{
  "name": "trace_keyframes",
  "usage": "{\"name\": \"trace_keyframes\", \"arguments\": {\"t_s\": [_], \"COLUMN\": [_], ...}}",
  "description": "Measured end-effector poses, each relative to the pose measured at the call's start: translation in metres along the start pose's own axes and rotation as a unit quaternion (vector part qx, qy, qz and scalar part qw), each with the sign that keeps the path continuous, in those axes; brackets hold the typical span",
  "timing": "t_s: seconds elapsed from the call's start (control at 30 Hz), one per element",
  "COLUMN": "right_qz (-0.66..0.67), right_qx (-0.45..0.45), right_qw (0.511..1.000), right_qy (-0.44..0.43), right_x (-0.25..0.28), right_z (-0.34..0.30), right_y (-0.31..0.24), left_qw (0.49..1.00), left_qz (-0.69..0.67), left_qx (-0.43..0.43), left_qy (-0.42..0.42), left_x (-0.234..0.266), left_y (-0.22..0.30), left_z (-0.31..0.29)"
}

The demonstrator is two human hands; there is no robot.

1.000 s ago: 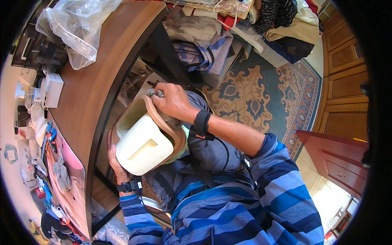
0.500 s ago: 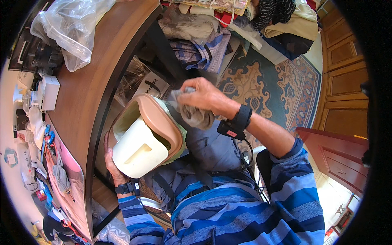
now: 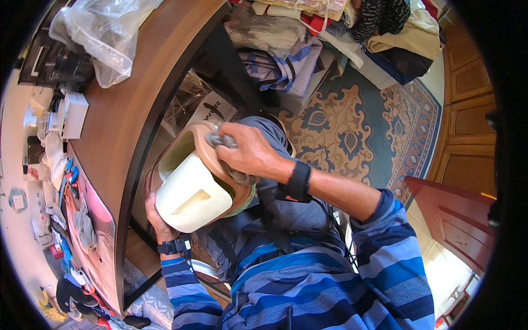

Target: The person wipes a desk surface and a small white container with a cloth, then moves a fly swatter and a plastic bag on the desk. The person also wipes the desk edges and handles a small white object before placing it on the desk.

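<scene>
A bin (image 3: 183, 133) with a tan rim and pale green body rests tilted over my lap. Its cream swing lid (image 3: 190, 206), with a recessed grip, stands turned up in the opening. My left hand (image 3: 158, 217) holds the bin from its left side, thumb showing and the other fingers mostly hidden behind it. Bunched in my right hand (image 3: 250, 151) is a grey cloth (image 3: 223, 139), pressed against the right part of the rim. The lower part of the bin is hidden by the lid and my arm.
A brown desk (image 3: 118, 104) curves along the left, with a clear plastic bag (image 3: 107, 41) and a white box (image 3: 73, 115) on it. Folded fabrics (image 3: 280, 66) are stacked ahead. A patterned rug (image 3: 341, 132) lies right, before wooden cabinets (image 3: 467, 115) and a reddish door (image 3: 448, 220).
My right hand has moved left, bringing the grey cloth from beside the bin onto its rim. My left hand keeps its hold. The whole view has shifted slightly.
</scene>
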State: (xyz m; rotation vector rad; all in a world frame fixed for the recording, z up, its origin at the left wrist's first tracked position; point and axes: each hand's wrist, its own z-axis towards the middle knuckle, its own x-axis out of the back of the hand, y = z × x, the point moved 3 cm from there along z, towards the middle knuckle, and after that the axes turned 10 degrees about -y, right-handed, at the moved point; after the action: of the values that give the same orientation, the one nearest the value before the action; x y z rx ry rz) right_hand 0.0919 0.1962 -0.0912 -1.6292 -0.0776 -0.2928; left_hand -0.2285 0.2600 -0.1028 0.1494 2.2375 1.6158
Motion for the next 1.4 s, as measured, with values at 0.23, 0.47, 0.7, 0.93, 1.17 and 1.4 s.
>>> {"name": "trace_keyframes", "arguments": {"t_s": [0.23, 0.47, 0.7, 0.93, 1.17, 1.4], "right_qz": [-0.096, -0.022, -0.055, -0.161, 0.076, 0.138], "right_qx": [-0.071, -0.140, -0.012, -0.095, -0.204, -0.214], "right_qw": [0.978, 0.988, 0.998, 0.980, 0.976, 0.967], "right_qy": [-0.171, -0.056, -0.009, -0.064, -0.002, 0.011], "right_x": [0.023, 0.046, 0.017, 0.000, 0.016, -0.013], "right_z": [-0.059, -0.052, -0.061, -0.102, -0.102, -0.099], "right_y": [0.007, 0.002, -0.019, 0.006, 0.026, 0.031], "left_qw": [0.998, 0.980, 0.884, 0.834, 0.883, 0.930], "left_qz": [0.025, 0.173, 0.433, 0.513, 0.436, 0.340], "left_qx": [-0.016, -0.098, -0.175, -0.178, -0.138, -0.054], "left_qy": [-0.056, -0.029, -0.038, -0.095, -0.104, -0.126], "left_x": [0.008, 0.001, 0.011, 0.014, 0.018, 0.015], "left_y": [-0.004, 0.010, 0.035, 0.051, 0.037, 0.015], "left_z": [0.013, 0.023, -0.010, -0.033, -0.039, -0.028]}}
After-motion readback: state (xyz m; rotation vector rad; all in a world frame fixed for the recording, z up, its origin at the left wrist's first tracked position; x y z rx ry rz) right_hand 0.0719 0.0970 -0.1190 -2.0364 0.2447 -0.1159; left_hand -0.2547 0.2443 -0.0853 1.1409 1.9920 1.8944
